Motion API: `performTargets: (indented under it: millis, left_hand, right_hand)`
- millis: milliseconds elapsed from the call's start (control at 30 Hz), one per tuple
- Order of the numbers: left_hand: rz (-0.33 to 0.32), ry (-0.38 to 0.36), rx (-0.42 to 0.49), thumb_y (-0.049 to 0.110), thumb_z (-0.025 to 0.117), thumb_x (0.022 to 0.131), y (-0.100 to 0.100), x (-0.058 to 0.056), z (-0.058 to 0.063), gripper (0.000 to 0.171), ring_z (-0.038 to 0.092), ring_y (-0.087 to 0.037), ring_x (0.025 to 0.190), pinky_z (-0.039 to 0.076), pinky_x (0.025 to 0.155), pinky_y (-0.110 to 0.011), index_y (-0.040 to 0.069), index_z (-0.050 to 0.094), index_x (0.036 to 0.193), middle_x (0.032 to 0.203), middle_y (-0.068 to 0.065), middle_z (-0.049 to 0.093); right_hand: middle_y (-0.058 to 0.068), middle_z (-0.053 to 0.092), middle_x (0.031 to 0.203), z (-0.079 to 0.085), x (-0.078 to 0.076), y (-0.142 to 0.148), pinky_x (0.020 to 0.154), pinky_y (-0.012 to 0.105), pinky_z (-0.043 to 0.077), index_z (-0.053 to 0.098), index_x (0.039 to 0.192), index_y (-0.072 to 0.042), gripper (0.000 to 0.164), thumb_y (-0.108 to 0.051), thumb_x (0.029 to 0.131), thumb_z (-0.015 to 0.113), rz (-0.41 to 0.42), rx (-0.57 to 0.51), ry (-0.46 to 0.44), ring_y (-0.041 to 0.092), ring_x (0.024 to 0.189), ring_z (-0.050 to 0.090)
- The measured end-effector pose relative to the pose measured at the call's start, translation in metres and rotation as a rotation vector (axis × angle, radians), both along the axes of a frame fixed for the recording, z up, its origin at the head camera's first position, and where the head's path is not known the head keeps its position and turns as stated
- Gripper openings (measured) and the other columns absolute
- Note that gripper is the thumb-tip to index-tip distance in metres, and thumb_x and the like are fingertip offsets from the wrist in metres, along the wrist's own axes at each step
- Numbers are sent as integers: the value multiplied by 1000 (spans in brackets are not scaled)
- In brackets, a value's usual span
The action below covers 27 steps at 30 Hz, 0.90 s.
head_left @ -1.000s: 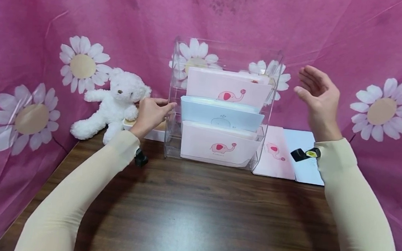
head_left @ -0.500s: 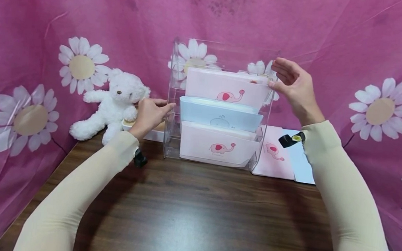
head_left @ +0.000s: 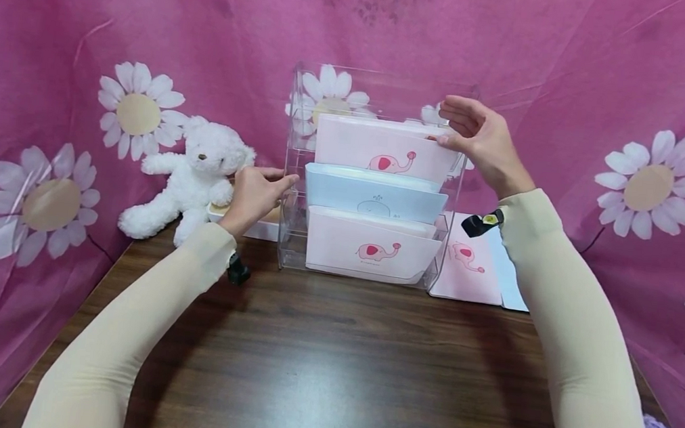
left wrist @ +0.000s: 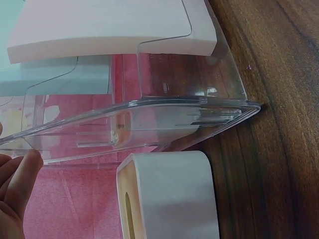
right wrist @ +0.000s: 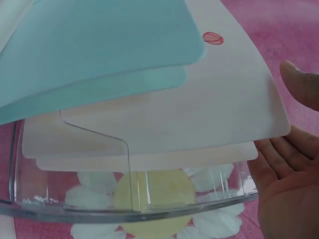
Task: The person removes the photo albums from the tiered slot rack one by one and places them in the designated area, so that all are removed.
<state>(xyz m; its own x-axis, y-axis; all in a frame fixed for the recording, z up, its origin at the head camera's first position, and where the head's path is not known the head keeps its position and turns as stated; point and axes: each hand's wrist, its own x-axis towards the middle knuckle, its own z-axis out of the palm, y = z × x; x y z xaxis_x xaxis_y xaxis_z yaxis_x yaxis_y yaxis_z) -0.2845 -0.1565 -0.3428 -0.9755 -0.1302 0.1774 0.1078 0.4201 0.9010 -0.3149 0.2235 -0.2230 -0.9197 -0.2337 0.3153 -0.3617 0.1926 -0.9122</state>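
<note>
A clear tiered rack [head_left: 291, 262] stands upright on the wooden table. Its tiers hold a pink notebook [head_left: 345, 143] at the top, a blue notebook [head_left: 335, 191] in the middle and another pink notebook [head_left: 333, 250] below, the pink ones printed with a red elephant. My left hand [head_left: 254, 194] pinches the rack's left side edge between thumb and fingers, also visible in the left wrist view. At the top pink notebook's right corner, my right hand [head_left: 488, 146] has thumb and fingers spread apart. In the right wrist view its fingers [right wrist: 286, 154] reach behind that corner, thumb in front.
Left of the rack sits a white teddy bear [head_left: 199, 171] beside a white box [left wrist: 174, 194] with a slotted tan top. More notebooks, one pink [head_left: 465, 282] and one blue [head_left: 514, 280], lean at the rack's right. A daisy-patterned pink cloth [head_left: 389, 28] hangs behind.
My right hand has moved left from beside the rack to the top pink notebook's right corner. The left hand has stayed at the rack's left edge.
</note>
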Motion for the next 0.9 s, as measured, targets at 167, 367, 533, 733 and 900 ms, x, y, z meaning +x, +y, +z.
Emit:
performTargets:
  millis: [167,367,533,733,900]
  left_hand:
    - [-2,-3,4,39,77,90,0,0,0,48,78,-20,74,61,60,-25,3,74,121,104,-16,79]
    - [1,8,-8,39,77,90,1,0,2,45,78,-20,73,61,59,-24,5,75,120,101,-16,79]
    - [4,15,-18,38,77,90,1,1,2,44,78,-21,72,60,59,-24,6,75,120,101,-15,79]
    - [6,19,-20,37,77,90,1,1,1,45,78,-22,73,60,58,-24,3,74,120,101,-16,79]
    - [7,22,-18,37,77,91,1,1,0,46,78,-25,75,60,58,-23,2,74,121,102,-17,79]
  right_hand:
    - [13,55,151,0,-5,-4,97,13,52,48,150,-9,68,-5,89,76,-21,115,-12,22,137,55]
    - [11,58,149,-1,-8,-6,89,11,54,53,147,-9,62,-4,89,75,-4,148,-32,23,136,58]
    - [11,60,147,-1,-11,-11,88,11,55,56,145,-9,60,-5,89,76,5,195,-44,25,136,58]
    - [12,59,147,-1,-14,-16,88,10,53,56,145,-9,59,-5,89,76,23,236,-59,18,131,60]
    - [8,61,146,-5,-14,-20,86,10,54,59,143,-12,56,-5,89,75,1,263,-71,14,127,61]
